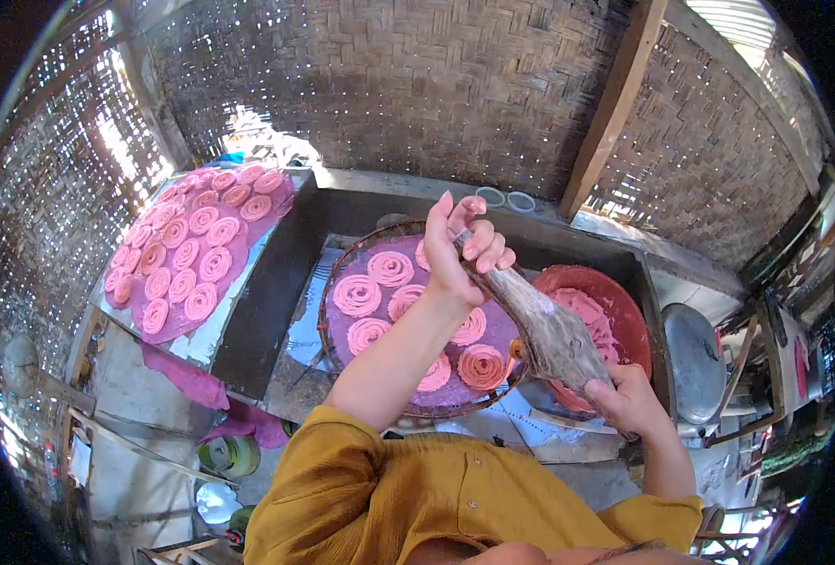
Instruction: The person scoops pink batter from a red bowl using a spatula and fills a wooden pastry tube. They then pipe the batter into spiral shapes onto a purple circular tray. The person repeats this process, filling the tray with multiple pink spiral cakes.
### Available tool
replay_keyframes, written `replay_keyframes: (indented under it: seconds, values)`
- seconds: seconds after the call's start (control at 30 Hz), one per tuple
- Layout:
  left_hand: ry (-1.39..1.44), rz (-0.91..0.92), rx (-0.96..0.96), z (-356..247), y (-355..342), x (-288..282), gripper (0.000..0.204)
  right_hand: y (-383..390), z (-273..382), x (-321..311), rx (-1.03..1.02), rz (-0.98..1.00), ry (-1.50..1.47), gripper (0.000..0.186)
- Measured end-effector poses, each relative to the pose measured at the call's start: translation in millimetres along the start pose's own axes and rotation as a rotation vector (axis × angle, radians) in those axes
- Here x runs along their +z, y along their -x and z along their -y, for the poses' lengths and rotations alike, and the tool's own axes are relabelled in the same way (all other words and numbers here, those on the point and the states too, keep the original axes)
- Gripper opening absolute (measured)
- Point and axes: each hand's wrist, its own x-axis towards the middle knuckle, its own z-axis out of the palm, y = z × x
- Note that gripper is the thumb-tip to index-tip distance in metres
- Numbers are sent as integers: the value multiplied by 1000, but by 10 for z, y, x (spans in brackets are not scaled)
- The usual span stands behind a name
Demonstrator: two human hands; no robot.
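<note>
Long tool (pixel 549 320): up in the air, in view btwn the round tray (pixel 324 315) & the red tub (pixel 634 315). Looked like old wood, rough, gray-brown w/ pale smears.
Way it pointed: long axis on a slant; thin end up-left, fat end down-right.
L hand (pixel 464 245): fingers curled round the thin end, thumb up.
R hand (pixel 629 400): held the fat end, thumb on top; fingers under it hidden, couldn't tell how tight.
Tray stuff: woven brown rim, purple cloth (pixel 497 331) inside w/ pink swirls (pixel 389 268), round & ridgy like roses.
Tub stuff: soft, lumpy pink dough (pixel 582 306).
L side: more pink swirls on a purple sheet (pixel 191 318).
Wall (pixel 417 94): woven strips, brown, w/ tiny light holes.
</note>
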Motion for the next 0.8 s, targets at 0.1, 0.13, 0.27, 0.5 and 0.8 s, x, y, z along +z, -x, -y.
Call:
replay_keyframes:
  seconds: [0.1,0.13,0.27,0.5,0.8]
  values:
    - [-42,-106,-55,31,-49,12,41,-48,-67,30,-22,-7,-117,39]
    - [-82,-190,-88,58,-45,46,42,-66,-49,54,-52,-28,-115,39]
    - [-564,-406,-509,240,66,-400,44,-164,-172,106,-141,-140,-27,41]
    - [-1071,-288,-656,437,433,-820,43,-363,-427,266,-114,-135,-87,47]
    - [-1423,-321,-528,304,721,-1678,40,-545,-466,406,-101,-117,-43,49]
